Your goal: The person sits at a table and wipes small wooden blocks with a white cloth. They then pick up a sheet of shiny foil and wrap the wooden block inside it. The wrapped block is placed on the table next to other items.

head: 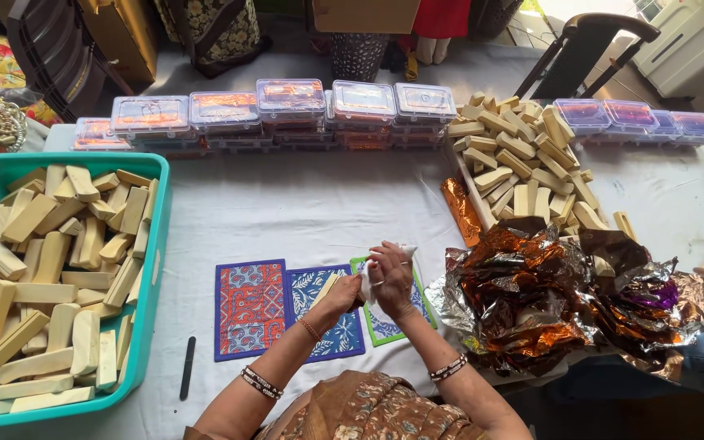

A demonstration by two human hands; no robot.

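White-clothed table [303, 212], near centre: left hand [341, 295] closed on cream bar [325, 287], right hand [390, 273] pinching white wrapper [366, 281]; teal tub [153, 269] of bars left.

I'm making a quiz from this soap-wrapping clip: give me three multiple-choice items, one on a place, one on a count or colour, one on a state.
1. Where is the teal tub of pale bars?
A. on the person's left
B. on the person's right
C. behind the lidded boxes

2. How many patterned square mats lie in front of the person?
A. one
B. three
C. six

3. What is the state of the clear boxes along the far edge?
A. open and empty
B. lids on
C. tipped on their sides

Answers: 1 A, the tub fills the left edge of the table. 2 B, a red one, a blue one and a green-edged one lie side by side. 3 B, each box sits flat with its lid closed.
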